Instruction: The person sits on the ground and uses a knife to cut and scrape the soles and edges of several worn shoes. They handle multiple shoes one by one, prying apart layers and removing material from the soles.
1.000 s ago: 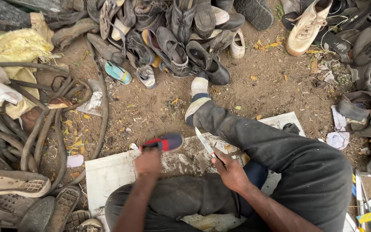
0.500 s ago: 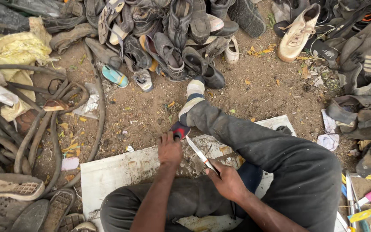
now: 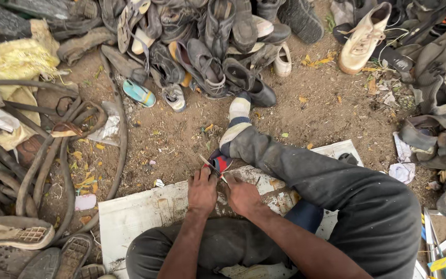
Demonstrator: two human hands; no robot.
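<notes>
Both hands, left hand (image 3: pixel 203 190) and right hand (image 3: pixel 242 196), half-hiding shoe (image 3: pixel 220 161) and blade (image 3: pixel 211 166).

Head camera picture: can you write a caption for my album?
Left hand steadies a small red-and-blue shoe piece while right hand works a blade on it.

My hands work a red-and-blue shoe piece (image 3: pixel 220 161). My trousers (image 3: pixel 347 196) are dark grey. Upper left: yellow cloth (image 3: pixel 19 59). Upper right: cream sneaker (image 3: pixel 363 39). Turquoise sandal (image 3: pixel 139 93) left of centre.
</notes>
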